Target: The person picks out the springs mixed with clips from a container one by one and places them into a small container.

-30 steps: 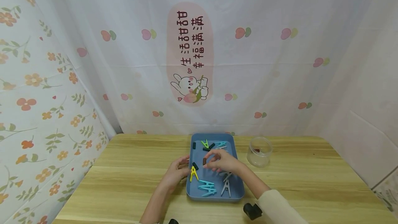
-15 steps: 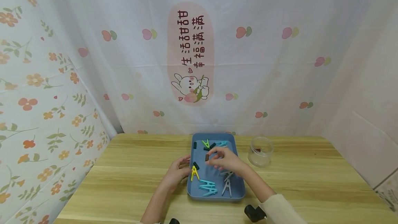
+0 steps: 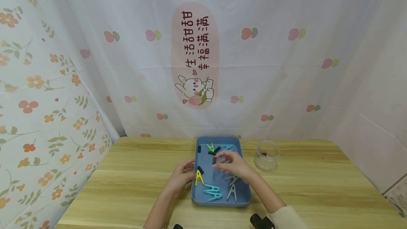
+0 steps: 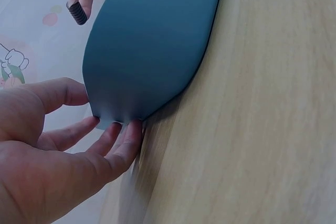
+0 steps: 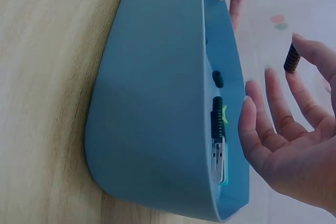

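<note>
My right hand [image 3: 233, 165] is over the blue tray [image 3: 219, 202], pinching a small brown ribbed cylinder [image 5: 292, 59] between thumb and index finger; its other fingers are spread loosely. My left hand [image 3: 181, 177] rests with relaxed fingertips against the tray's left side, as the left wrist view shows up close. In the tray lie a yellow clothespin [image 3: 198, 177], turquoise clothespins [image 3: 212, 188], a grey clothespin [image 3: 232, 192], a bright green clothespin [image 3: 211, 147] and several dark ribbed cylinders [image 3: 200, 169]. The right hand partly covers the tray's right side.
Right of the tray stands a clear round jar [image 3: 266, 163] with a brown piece [image 3: 264, 154] inside. Everything sits on a wood-grain table [image 3: 143, 158], with a printed curtain [image 3: 254, 63] behind and another floral curtain on the left.
My right hand has moved slightly right and toward the far end of the tray, carrying the brown cylinder. My left hand stays at the tray's side.
</note>
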Motion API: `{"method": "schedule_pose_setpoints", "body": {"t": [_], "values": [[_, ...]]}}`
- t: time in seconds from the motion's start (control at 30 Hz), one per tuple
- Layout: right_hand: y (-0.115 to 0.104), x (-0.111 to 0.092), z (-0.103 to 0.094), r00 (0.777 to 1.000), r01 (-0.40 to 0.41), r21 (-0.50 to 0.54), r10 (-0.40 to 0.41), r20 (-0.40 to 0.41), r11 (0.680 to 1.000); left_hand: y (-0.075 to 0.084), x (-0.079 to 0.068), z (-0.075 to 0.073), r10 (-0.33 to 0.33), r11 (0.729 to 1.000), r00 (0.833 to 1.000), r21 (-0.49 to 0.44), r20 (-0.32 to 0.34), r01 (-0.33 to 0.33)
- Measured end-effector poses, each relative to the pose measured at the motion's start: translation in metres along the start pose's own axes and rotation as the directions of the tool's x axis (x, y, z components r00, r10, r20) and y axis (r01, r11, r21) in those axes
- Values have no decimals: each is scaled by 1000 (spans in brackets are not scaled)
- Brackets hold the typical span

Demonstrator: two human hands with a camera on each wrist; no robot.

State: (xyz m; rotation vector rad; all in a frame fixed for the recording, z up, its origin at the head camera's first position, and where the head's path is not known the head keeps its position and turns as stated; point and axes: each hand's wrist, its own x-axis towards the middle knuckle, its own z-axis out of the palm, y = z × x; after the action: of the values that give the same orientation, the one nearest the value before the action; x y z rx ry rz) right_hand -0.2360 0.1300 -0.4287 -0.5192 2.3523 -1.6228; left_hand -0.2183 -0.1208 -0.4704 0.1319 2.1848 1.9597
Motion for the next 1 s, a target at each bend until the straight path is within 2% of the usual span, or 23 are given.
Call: {"method": "schedule_pose_setpoints", "body": {"t": [0.4,1.0], "values": [[2,-9,-3,998,34,23,-32,-61,999,2,-1,1,8,1000,1000,-1,9,-8],[6,-18,-5,989,10,80,2,-148,997,0,0,1,14,1000,1000,-4,-5,-14]]}}
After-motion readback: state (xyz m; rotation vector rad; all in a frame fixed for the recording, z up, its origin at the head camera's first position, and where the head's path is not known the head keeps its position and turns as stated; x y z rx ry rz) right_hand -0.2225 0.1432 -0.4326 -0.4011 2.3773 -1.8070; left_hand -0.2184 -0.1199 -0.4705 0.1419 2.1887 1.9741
